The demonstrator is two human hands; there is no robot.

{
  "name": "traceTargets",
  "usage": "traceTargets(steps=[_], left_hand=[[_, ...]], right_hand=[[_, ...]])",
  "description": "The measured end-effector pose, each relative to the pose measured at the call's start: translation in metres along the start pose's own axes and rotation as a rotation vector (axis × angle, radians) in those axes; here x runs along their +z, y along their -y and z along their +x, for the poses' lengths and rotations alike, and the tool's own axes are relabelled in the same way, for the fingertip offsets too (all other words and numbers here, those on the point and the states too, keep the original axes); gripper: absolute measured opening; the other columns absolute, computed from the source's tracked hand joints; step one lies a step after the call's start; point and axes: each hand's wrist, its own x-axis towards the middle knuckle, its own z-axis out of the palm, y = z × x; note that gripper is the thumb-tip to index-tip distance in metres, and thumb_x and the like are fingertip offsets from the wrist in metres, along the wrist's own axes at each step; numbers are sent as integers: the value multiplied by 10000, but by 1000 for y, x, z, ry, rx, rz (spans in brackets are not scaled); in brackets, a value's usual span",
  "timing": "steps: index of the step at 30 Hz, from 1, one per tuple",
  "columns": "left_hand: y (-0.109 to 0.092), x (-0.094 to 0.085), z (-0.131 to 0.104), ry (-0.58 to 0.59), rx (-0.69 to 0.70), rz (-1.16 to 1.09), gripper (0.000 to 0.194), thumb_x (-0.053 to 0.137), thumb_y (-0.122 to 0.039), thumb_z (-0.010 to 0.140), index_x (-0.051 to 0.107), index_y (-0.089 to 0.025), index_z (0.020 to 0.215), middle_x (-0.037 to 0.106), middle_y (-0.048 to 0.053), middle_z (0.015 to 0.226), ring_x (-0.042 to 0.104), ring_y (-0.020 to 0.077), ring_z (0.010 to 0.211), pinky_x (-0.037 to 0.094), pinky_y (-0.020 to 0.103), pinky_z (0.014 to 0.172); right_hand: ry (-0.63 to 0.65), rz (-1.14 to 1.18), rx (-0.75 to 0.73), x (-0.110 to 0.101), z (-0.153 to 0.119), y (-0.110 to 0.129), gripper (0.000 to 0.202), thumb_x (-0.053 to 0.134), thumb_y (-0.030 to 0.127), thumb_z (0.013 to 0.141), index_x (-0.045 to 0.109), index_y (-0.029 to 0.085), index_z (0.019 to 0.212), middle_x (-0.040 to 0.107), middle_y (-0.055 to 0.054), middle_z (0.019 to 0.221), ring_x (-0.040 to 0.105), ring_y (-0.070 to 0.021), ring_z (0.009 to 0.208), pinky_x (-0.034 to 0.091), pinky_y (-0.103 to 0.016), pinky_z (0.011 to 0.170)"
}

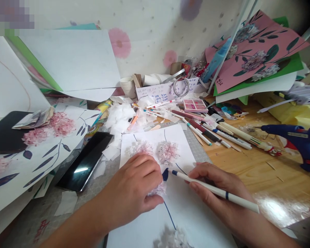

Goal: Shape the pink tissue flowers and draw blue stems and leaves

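Observation:
A white sheet of paper (193, 206) lies before me with pink and white tissue-paper flowers, dark blue stem lines and one dark blue leaf (165, 174). My left hand (138, 182) rests on the sheet, fingers bent and thumb apart, partly covering a flower (158, 189). Two more flowers, one pink (168, 152) and one paler (141, 148), sit just beyond it. My right hand (217, 186) grips a white marker pen (214, 190) with a blue tip. That tip is beside the leaf, close to the paper. At the bottom edge is another whitish flower (174, 239).
Left of the sheet lie a black phone (85, 162) and a finished-looking flower picture (64, 151). Tissue scraps (120, 115), several pens (198, 132) and a small pink palette (195, 105) crowd the back. A blue glue gun (297, 137) is at right.

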Motion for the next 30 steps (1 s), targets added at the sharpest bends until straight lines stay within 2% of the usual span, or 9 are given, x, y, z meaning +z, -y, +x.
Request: traceTargets(steps=[11, 13, 15, 17, 18, 25, 30], left_hand=[[-1, -1, 1, -6, 5, -1, 346, 932, -154, 741, 618, -145, 887, 660, 32, 968, 593, 244, 1000, 446, 435, 1022], [-1, -1, 1, -7, 1, -7, 334, 924, -152, 749, 619, -145, 884, 661, 36, 971, 591, 247, 1004, 451, 434, 1012], [-1, -1, 1, -13, 3, -7, 314, 910, -145, 762, 618, -145, 878, 661, 36, 965, 591, 245, 1000, 453, 434, 1014], [-1, -1, 2, -16, 8, -1, 299, 898, -139, 772, 622, -146, 886, 664, 35, 968, 593, 243, 1002, 449, 438, 1030], [-1, -1, 2, -17, 8, 1, 298, 897, -138, 771, 623, -148, 888, 665, 33, 968, 592, 243, 1002, 449, 439, 1035], [-1, 0, 0, -4, 0, 9, 288, 885, -132, 771, 624, -154, 889, 664, 31, 974, 589, 250, 1008, 454, 448, 1031], [0, 0, 0, -4, -3, 9, 318, 900, -137, 757, 614, -159, 894, 661, 25, 976, 584, 245, 1003, 452, 437, 1020]], right_hand=[[-9, 19, 49, -1, 1, 1, 145, 646, 280, 915, 703, 251, 785, 714, 15, 664, 666, -157, 533, 523, -252, 499], [1, 26, 37, -1, -1, 0, 151, 646, 293, 922, 694, 256, 784, 696, 25, 651, 669, -161, 549, 588, -285, 609], [20, 35, 9, -1, -4, -2, 147, 655, 297, 928, 685, 262, 788, 658, 47, 624, 674, -159, 569, 623, -358, 836], [36, 55, -10, -2, -5, -2, 136, 666, 293, 929, 673, 264, 797, 635, 62, 621, 679, -153, 577, 567, -435, 1030], [46, 68, -14, -2, -5, -2, 131, 668, 287, 928, 667, 264, 799, 640, 62, 632, 685, -154, 582, 542, -462, 1074], [173, 94, -43, -9, -1, 5, 130, 646, 244, 911, 678, 259, 786, 716, 20, 673, 739, -213, 668, 528, -571, 1066], [75, 114, -25, -4, -5, -2, 118, 670, 289, 923, 672, 261, 809, 690, 38, 679, 717, -183, 631, 519, -506, 1088]])
